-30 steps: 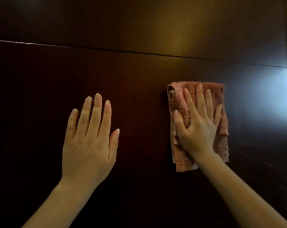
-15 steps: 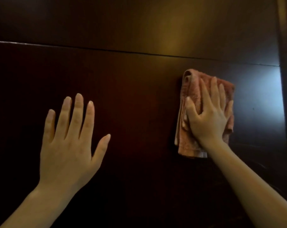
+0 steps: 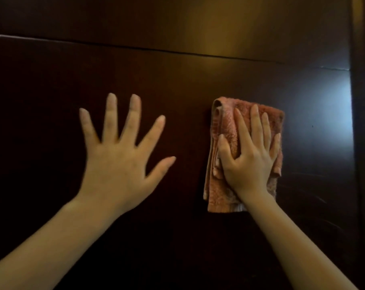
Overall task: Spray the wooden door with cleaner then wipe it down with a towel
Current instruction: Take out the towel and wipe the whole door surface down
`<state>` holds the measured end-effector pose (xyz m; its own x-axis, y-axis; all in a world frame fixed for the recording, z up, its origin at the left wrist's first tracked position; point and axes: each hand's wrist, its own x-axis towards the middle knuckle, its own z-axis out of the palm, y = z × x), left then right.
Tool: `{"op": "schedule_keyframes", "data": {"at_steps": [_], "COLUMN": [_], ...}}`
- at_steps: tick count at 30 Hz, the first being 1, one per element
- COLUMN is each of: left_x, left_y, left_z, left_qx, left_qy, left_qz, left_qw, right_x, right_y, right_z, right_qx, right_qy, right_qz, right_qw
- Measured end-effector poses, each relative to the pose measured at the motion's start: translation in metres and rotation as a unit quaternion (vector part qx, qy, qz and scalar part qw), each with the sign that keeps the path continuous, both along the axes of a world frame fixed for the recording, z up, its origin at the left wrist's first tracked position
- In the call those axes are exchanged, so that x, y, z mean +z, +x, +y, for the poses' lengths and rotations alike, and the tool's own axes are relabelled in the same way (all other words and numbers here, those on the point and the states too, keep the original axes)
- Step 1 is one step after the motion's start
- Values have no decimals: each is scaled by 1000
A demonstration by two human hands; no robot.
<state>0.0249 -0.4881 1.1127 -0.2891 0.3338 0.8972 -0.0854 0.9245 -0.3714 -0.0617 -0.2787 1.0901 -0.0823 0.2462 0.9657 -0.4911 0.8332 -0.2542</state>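
Note:
The dark glossy wooden door (image 3: 188, 84) fills the head view. A folded salmon-pink towel (image 3: 223, 126) lies flat against the door right of centre. My right hand (image 3: 250, 162) presses on the towel with fingers pointing up, pinning it to the wood. My left hand (image 3: 119, 162) is at centre left in front of the door, palm toward it, fingers spread wide, holding nothing; it is slightly blurred. No spray bottle is in view.
A horizontal seam (image 3: 177, 51) crosses the door above both hands. The door's vertical edge strip (image 3: 359, 143) runs down the far right, with a pale reflection beside it. Faint wipe streaks (image 3: 311, 197) show right of the towel.
The towel and my right hand slid up and right, then came back down and left. My left hand spread its fingers wider and shifted right.

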Motion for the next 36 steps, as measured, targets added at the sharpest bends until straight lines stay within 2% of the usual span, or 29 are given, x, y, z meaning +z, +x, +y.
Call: {"op": "schedule_keyframes", "data": {"at_steps": [4,13,16,21,27,29,32,34,36], "left_x": [-28,-34,-35,-36,-38,-38,-37,-38,-39], "left_y": [-17,-19,-18,-18,-20,-21,-20,-20,-20], "left_z": [22,23,24,26,27,27,26,25,25], "left_qx": [-16,-16,-17,-25,-15,-15,-7,-11,-18], "left_qy": [-29,-18,-20,-16,-14,-12,-18,-13,-10], "left_qz": [-9,-6,-4,-8,8,11,13,11,8], "left_qw": [999,1000,1000,1000,1000,1000,1000,1000,1000], "right_x": [9,-49,-39,10,-22,-42,-66,-64,-52], "right_y": [-3,-7,-8,-10,-5,0,7,5,-3], "right_z": [15,13,28,45,10,-8,-19,-1,29], "right_qx": [3,-14,-20,-14,-14,-17,-29,-27,-38], "right_qy": [-54,-15,15,-73,-91,-59,75,174,226], "right_qz": [-28,-11,-25,-81,-65,-40,-23,-9,3], "right_qw": [998,1000,999,994,994,997,997,984,973]}}
